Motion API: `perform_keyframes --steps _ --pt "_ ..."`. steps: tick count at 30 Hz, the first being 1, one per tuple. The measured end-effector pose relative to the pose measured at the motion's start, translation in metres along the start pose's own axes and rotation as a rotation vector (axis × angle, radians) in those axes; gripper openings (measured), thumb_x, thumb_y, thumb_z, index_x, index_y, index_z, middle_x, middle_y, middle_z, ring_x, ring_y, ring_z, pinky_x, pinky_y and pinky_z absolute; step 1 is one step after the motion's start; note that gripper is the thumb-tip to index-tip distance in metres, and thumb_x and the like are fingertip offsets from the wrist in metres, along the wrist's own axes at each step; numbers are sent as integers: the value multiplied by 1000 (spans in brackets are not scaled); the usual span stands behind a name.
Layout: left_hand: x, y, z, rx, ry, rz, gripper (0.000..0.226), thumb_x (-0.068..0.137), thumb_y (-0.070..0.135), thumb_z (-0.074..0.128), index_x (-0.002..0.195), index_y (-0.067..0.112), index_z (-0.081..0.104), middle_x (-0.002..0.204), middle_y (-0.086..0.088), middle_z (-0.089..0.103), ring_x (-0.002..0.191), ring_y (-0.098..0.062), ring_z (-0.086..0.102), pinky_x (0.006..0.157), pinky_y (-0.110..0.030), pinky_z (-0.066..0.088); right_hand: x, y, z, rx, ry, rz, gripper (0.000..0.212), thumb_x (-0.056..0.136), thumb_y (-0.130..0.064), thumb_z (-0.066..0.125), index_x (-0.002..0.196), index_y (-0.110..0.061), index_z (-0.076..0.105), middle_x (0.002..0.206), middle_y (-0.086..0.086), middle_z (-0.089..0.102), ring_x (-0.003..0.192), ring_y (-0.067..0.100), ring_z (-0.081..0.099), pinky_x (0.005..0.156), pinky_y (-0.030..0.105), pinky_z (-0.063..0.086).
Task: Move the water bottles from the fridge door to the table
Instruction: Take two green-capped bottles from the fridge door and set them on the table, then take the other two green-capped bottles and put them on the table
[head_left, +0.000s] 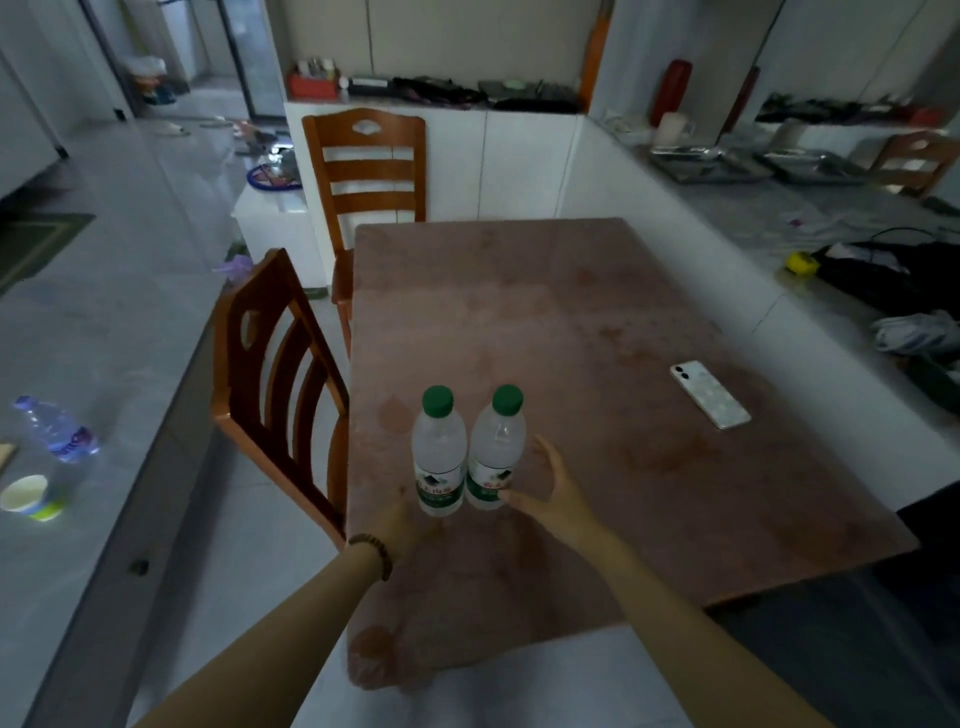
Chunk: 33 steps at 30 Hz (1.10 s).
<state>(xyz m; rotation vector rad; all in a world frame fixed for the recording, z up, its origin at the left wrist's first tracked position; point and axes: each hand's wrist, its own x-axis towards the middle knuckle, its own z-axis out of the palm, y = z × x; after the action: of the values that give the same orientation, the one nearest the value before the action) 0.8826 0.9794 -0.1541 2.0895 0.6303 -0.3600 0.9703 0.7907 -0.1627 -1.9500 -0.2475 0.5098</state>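
At the far left, off the table, a clear bottle lies on its side on a grey surface beside a paper cup; it looks to be no part of the job. A wooden chair stands against the table's left edge.

The left hand, with a bead bracelet at its wrist, is at the near-left foot of the left bottle. Its fingers are blurred and partly hidden by the bottle, so it cannot be told whether they grasp it or have let go.

Both bottles stand upright near the near-left corner of the table, the right bottle just beside the left, with green caps screwed on. They look full, so each is probably fairly heavy for its size, and the thin plastic would give under a hard squeeze. The frosted look of the walls may be condensation, which would make them slippery. The labelled waist seems the surest place to hold.

The right hand is released, fingers spread, its thumb at the right bottle's label and the rest apart from it.

Well to the right lies a phone, flat on the table.
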Motion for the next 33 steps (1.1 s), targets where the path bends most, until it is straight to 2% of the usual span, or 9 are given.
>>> perform_keyframes --steps 3,5,6,10,12,16,20,26,33 --pt "-8 2 -3 140 -157 40 34 91 20 54 122 7 52 126 -16 56 112 -30 54 93 -35 45 -36 -9 -25 31 128 43 82 79 -38 71 146 -32 23 154 -3 24 141 15 24 108 31 29" --pt "-16 20 0 221 -218 167 14 94 21 49 99 15 59 111 -13 61 99 -27 57 88 -38 47 -68 -18 -45 8 235 37 76 83 -40 66 146 -32 24 154 -5 24 142 15 22 108 29 27" --pt "-24 36 1 262 -210 280 17 95 29 46 95 17 58 107 -9 61 98 -26 58 84 -35 46 -88 -24 -55 -25 306 24 74 84 -41 64 146 -31 24 154 -5 24 143 15 22 110 28 26" --pt "-84 105 6 289 -77 763 57 89 52 43 134 17 43 134 -6 52 123 -25 49 102 -31 39 -187 -60 -81 -312 624 -3 76 85 -50 59 147 -28 22 157 -3 20 147 17 9 118 37 13" --pt "-131 135 9 306 -59 983 62 87 56 43 137 19 39 139 -7 48 126 -27 46 104 -35 38 -250 -81 -86 -479 740 2 77 85 -54 56 148 -26 22 157 -2 20 147 19 6 119 43 10" --pt "-245 187 27 339 -32 1369 66 88 57 41 141 17 34 145 -5 41 134 -24 35 108 -38 29 -398 -126 -85 -727 954 28 73 85 -59 51 147 -31 22 158 -6 16 147 15 1 120 43 4" --pt "-371 216 51 377 -41 1662 84 78 73 16 143 22 30 152 -1 29 141 -22 25 115 -41 20 -552 -167 -77 -963 1157 201 73 85 -62 46 147 -31 23 159 -8 12 147 14 -2 120 41 3" --pt "-572 190 83 235 -198 2012 76 82 70 20 141 25 35 150 4 34 139 -17 27 113 -35 24 -772 -188 -18 -1073 1410 371 72 82 -63 45 144 -32 29 157 -9 20 147 15 10 119 36 13" --pt "-787 104 112 7 -414 2219 67 84 65 26 133 24 46 137 6 49 128 -13 40 104 -28 30 -988 -167 66 -1154 1488 523 66 84 -60 45 142 -33 31 155 -10 24 145 14 18 117 34 19"
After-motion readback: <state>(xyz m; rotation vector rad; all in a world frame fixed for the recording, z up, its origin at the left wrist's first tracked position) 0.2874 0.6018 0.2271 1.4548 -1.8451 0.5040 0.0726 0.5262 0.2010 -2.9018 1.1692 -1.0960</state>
